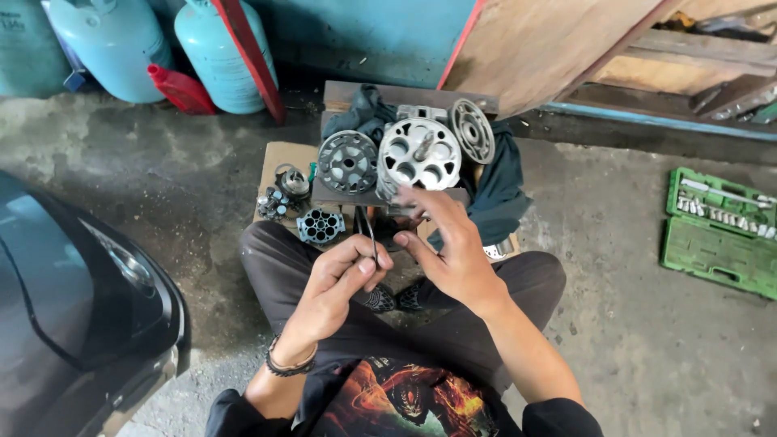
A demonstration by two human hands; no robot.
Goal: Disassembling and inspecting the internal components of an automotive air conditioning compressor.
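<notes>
Person sits cross-legged on concrete floor (631, 340), both hands raised over lap. Left hand (340, 279) has fingers curled closed, thumb and forefinger pinching a thin black ring (368, 231) (looks like an O-ring or seal), held near centre of frame, just near of the metal parts. Right hand (449, 247) is just right of it, fingers half open and spread, fingertips touching or nearly touching the ring's far end; cannot tell if it really grips. Black bracelet (287, 366) on left wrist.

Far of the hands: low wooden block (405, 95) with dark cloth (498, 190) draped over it. On it a round silver housing with holes and centre shaft (419, 154), a darker round plate (348, 162) to its left, a smaller disc (473, 129) leaning at far right. Left of block, on cardboard (279, 158), small metal pieces (283, 194) and a cylinder block with bores (320, 226).

Far left: two pale blue gas cylinders (218, 53), red can (180, 87). Near left: dark car front with headlight (121, 263). Right: open green socket set case (719, 231) on floor.
</notes>
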